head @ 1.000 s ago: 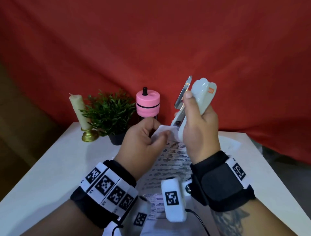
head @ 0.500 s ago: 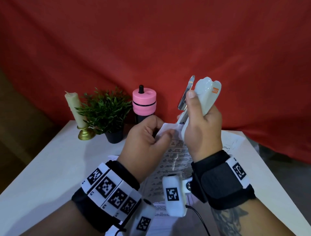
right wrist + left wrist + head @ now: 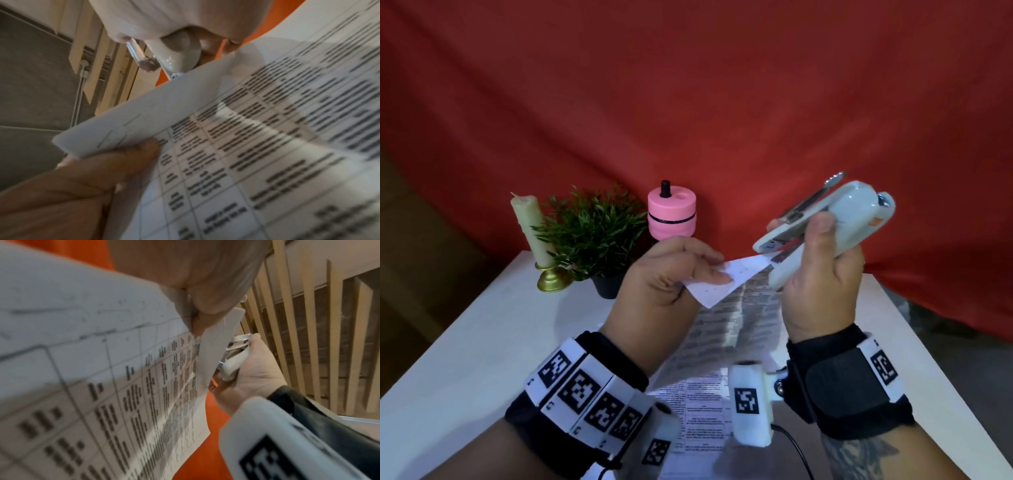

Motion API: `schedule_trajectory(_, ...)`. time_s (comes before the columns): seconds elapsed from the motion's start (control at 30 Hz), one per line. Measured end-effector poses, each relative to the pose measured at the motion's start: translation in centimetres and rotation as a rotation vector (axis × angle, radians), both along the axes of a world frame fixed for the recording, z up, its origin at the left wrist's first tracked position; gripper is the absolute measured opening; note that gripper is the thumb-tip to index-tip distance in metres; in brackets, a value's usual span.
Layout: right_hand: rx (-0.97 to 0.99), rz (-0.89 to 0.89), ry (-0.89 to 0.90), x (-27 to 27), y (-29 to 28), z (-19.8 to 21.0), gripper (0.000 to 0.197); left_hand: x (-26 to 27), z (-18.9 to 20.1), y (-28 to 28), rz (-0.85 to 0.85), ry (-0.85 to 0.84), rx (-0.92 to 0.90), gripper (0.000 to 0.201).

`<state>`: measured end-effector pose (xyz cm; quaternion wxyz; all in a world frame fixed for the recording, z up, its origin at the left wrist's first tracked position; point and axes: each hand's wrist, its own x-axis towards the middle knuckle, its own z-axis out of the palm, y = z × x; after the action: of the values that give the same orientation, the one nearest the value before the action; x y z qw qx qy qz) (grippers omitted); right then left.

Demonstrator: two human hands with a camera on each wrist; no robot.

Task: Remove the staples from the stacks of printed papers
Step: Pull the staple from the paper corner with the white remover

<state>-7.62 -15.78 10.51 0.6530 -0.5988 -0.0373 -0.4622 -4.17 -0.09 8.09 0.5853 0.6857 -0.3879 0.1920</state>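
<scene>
The bench (image 3: pixel 465 342) carries a plant (image 3: pixel 592 229), candle (image 3: pixel 530 226) and pink holder (image 3: pixel 671 216) at its far edge, well clear of the work. Above it, the papers (image 3: pixel 722 329) hang lifted, long axis running from the near edge up to the folded corner. The left hand (image 3: pixel 664 284) pinches that corner. Just right of it, the right hand (image 3: pixel 822 277) grips the stapler (image 3: pixel 825 226), its tip touching the corner. The staple itself cannot be seen; nothing stands between tool and corner.
</scene>
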Motion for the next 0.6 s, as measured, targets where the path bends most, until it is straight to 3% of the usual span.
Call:
schedule_trajectory(0.07, -0.079, -0.043, -0.040, -0.5, -0.1, 0.1, 0.032, 0.2, 0.1, -0.1, 0.019, -0.035, -0.033, 0.028)
schedule_trajectory(0.27, -0.158, 0.005, -0.130, -0.3, -0.3, -0.7, 0.041, 0.0, 0.1, -0.1, 0.027, -0.016, -0.066, 0.033)
schedule_trajectory(0.47, -0.185, -0.016, -0.115, -0.4, -0.3, -0.9, 0.040, -0.3, -0.5, 0.0, -0.065, 0.184, -0.130, 0.031)
schedule_trajectory(0.6, -0.135, 0.006, -0.126, -0.4, 0.1, -0.3, 0.037, -0.5, 0.7, -0.1, 0.020, 0.310, -0.065, 0.026)
